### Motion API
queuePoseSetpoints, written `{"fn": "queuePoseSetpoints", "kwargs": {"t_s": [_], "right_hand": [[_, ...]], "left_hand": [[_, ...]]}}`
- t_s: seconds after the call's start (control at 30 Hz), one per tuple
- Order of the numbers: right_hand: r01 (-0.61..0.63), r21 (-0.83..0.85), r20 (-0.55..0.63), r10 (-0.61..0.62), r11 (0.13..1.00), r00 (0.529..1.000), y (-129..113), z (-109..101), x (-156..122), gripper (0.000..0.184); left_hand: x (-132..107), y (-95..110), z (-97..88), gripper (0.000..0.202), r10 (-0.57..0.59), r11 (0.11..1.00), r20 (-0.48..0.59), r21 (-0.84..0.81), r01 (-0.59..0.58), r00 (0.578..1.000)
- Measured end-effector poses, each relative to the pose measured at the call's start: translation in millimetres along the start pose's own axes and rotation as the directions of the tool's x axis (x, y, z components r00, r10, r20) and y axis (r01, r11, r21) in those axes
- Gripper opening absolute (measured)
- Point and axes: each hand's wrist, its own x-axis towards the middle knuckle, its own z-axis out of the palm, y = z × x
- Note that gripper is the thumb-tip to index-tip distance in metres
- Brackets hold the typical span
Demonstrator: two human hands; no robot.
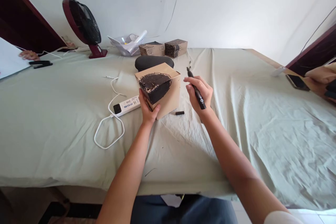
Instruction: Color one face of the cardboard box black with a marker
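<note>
A cardboard box (170,94) is tilted up off the cloth, with a large patch of black scribble over one corner. My left hand (148,110) grips it at the lower left, thumb on the near face and the other fingers partly hidden behind the side. To the right of the box, my right hand (201,92) is closed round a black marker (197,92), its tip pointing up and away, apart from the cardboard. On the cloth between my hands lies a small black marker cap (180,113).
Behind the box sit a black case (153,62) and two scribbled boxes (176,48). A white power strip (127,106) with a looped cable lies left. Farther off are a fan (82,24), a plastic basket (128,45), a phone (297,82) and another person's hand (28,55).
</note>
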Motion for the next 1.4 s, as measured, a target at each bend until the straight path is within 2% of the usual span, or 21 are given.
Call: {"fn": "queuePoseSetpoints", "kwargs": {"t_s": [0.07,0.1,0.13,0.17,0.23,0.3,0.37,0.4,0.5,0.6,0.67,0.73,0.77,0.83,0.87,0.93,1.0,1.13,1.2,1.27,1.4], "right_hand": [[-0.063,-0.047,0.034,0.065,0.997,0.997,3,-10,-28,0.012],[-0.092,-0.083,0.106,0.101,0.992,0.989,4,-14,-45,0.011],[-0.099,-0.151,0.239,0.133,0.984,0.962,6,-16,-62,0.013],[-0.087,-0.236,0.359,0.17,0.968,0.918,8,-18,-79,0.018],[-0.088,-0.386,0.49,0.285,0.918,0.824,13,-16,-104,0.026],[-0.082,-0.442,0.589,0.358,0.893,0.724,17,-11,-118,0.025],[-0.069,-0.439,0.647,0.369,0.896,0.668,16,-6,-123,0.028],[-0.065,-0.43,0.657,0.361,0.9,0.662,13,-5,-124,0.029],[-0.086,-0.4,0.623,0.339,0.913,0.705,2,-5,-128,0.028],[-0.136,-0.359,0.526,0.321,0.923,0.788,-9,-9,-133,0.023],[-0.138,-0.309,0.453,0.274,0.941,0.848,-12,-12,-134,0.021],[-0.11,-0.251,0.373,0.201,0.962,0.906,-12,-14,-133,0.021],[-0.093,-0.221,0.334,0.165,0.971,0.928,-11,-14,-132,0.023],[-0.065,-0.158,0.274,0.107,0.985,0.956,-10,-16,-130,0.029],[-0.054,-0.127,0.257,0.085,0.99,0.963,-10,-16,-129,0.032],[-0.038,-0.073,0.249,0.055,0.997,0.967,-10,-18,-128,0.036],[-0.03,-0.042,0.261,0.04,0.999,0.964,-10,-19,-128,0.037],[-0.047,0.007,0.319,0.042,0.999,0.947,-10,-18,-130,0.037],[-0.067,0.028,0.333,0.054,0.997,0.941,-11,-18,-130,0.038],[-0.088,0.026,0.312,0.076,0.996,0.947,-12,-19,-128,0.036],[-0.091,0.018,0.323,0.081,0.996,0.943,-13,-24,-126,0.026]], "left_hand": [[1,-2,1.6,0.118,0.008,1.0,-0.001,-0.026,-0.008,1.0],[1,-2,2.8,0.116,0.009,0.999,-0.003,-0.034,-0.01,1.0],[1,-1,4.0,0.114,0.003,0.999,-0.005,-0.038,-0.003,1.0],[1,-1,5.4,0.113,-0.008,0.999,-0.001,-0.041,0.008,1.0],[1,2,7.9,0.11,-0.037,0.998,0.019,-0.052,0.038,0.999],[2,4,9.7,0.102,-0.064,0.996,0.036,-0.054,0.066,0.997],[2,6,10.6,0.09,-0.089,0.995,0.036,-0.046,0.09,0.995],[2,6,10.8,0.084,-0.102,0.994,0.034,-0.039,0.103,0.994],[2,6,10.9,0.069,-0.154,0.988,0.031,-0.002,0.154,0.988],[1,8,10.2,0.059,-0.157,0.984,-0.01,0.087,0.157,0.988],[-2,13,9.1,0.058,-0.044,0.978,-0.144,0.196,0.072,0.989],[-6,22,8.7,0.053,0.154,0.944,-0.261,0.324,-0.063,0.953],[-8,27,9.3,0.047,0.246,0.921,-0.26,0.364,-0.141,0.934],[-15,37,13.3,0.032,0.356,0.89,-0.103,0.339,-0.304,0.929],[-18,42,16.7,0.027,0.37,0.889,0.036,0.276,-0.365,0.928],[-27,50,25.1,0.025,0.334,0.912,0.323,0.125,-0.39,0.885],[-34,56,33.2,0.025,0.246,0.95,0.48,0.051,-0.307,0.842],[-38,67,42.1,0.022,0.009,0.999,0.497,0.042,-0.034,0.868],[-37,72,44.2,0.027,-0.111,0.993,0.517,0.033,0.11,0.848],[-35,77,46.5,0.036,-0.227,0.966,0.494,0.004,0.259,0.839],[-30,77,49.5,0.053,-0.448,0.848,0.315,-0.147,0.51,0.836]]}}
